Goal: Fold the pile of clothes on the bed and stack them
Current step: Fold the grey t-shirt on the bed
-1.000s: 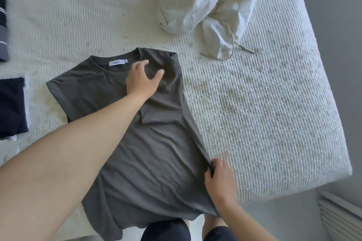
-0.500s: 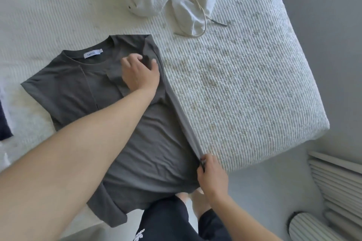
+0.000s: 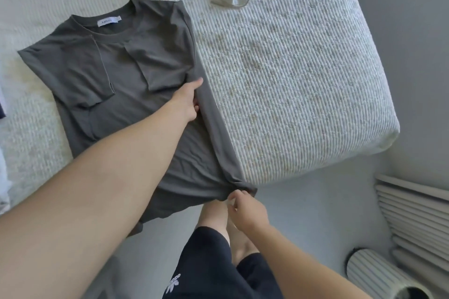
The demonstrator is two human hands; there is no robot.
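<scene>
Head view: the soft, light dark grey cotton T-shirt [image 3: 126, 80] drapes limply; right hand [image 3: 247, 211] pinches its five-o'clock hem corner, left hand [image 3: 185, 102] lies flat along the folded edge, the best holds.

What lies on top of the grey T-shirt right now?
On the grey T-shirt lie its own folded-in right sleeve and the left hand. Whatever is beneath the forearm is hidden.

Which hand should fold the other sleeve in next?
Probably the left hand: it rests flat on the grey T-shirt, nearer the unfolded sleeve. The right hand pinches the hem.
</scene>
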